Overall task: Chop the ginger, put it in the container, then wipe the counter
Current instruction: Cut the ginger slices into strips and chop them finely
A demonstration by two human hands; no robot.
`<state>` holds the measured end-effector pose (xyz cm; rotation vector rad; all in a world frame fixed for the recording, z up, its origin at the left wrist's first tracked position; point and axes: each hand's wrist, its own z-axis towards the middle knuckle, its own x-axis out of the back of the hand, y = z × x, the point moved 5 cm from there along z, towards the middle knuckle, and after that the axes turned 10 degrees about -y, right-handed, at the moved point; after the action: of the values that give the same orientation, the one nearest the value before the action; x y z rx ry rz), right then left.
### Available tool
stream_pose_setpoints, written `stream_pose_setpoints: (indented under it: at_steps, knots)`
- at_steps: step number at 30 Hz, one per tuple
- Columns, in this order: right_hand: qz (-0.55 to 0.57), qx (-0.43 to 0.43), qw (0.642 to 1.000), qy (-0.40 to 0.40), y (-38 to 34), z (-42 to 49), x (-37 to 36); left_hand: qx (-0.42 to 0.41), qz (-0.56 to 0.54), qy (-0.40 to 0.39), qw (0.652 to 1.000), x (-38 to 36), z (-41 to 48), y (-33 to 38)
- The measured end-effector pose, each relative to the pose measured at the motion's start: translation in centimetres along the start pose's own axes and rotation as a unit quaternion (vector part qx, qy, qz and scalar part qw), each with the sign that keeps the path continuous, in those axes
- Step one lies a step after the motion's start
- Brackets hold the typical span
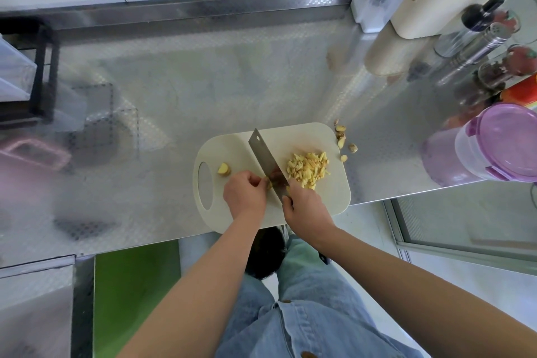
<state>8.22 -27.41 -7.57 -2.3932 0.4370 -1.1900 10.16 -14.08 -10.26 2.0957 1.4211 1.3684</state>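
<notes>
Now right hand (pixel 305 206) grips cleaver (pixel 266 160) — left hand (pixel 244 195) pinches ginger (pixel 269 184).

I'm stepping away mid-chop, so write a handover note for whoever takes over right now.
Left hand pinches a small ginger piece beside the blade.
Right hand grips the cleaver, edge down on the cutting board.
Chopped ginger pile lies right of the blade; one uncut chunk sits near the board's handle hole; peel scraps lie on the counter off the board's right edge.
Purple-lidded container stands far right, lid on.
Done: most chopping. Left: finish chopping, fill container, wipe counter.
</notes>
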Motion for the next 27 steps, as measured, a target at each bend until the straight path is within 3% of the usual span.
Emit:
stream_pose_setpoints:
  at_steps: [6,16,27]
  knots:
    - [-0.060,-0.020,0.998,-0.028,-0.7,0.7,-0.1,-0.002,0.001,-0.006,1.000,0.0,0.1,-0.1]
    - [0.058,-0.001,0.997,0.040,-1.2,2.4,1.7,0.025,-0.032,-0.015,0.999,-0.2,0.2,-0.7]
    - [0.026,0.026,0.999,0.026,-0.8,0.6,1.3,0.032,-0.002,-0.011,0.999,0.5,-0.3,-1.0]
